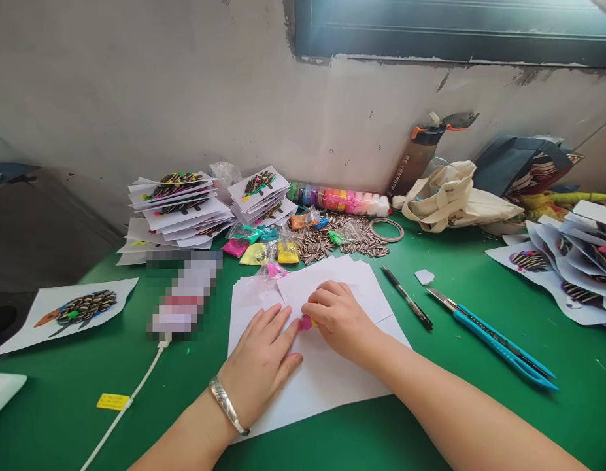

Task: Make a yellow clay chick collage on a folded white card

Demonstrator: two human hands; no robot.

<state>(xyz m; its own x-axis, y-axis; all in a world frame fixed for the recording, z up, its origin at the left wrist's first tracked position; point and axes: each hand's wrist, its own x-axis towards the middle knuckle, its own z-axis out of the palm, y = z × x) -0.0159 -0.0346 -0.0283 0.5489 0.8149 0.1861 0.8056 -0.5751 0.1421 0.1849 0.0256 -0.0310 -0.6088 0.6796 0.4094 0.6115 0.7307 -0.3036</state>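
Note:
On the green table lies a stack of white paper [342, 373], its sheets slightly fanned. My left hand [263, 353], with a silver bracelet at the wrist, rests flat on it with fingers apart. Its index fingertip touches a small pink lump of modelling clay [306, 322]. My right hand [342, 320] has its fingers curled and pinched at the right side of that lump, where a bit of yellow clay shows under the fingertips. The fingers hide most of what they grip. Just behind the paper lie clear bags of coloured clay [287, 252] and loose striped sunflower seeds [315, 243].
Right of the paper lie a black pen [406, 297] and a blue utility knife [499, 343]. Stacked seed pictures stand at the back left [185, 209] and right [577, 261]. A white cable [146, 379] runs across the left side. A bottle [413, 160] leans against the wall.

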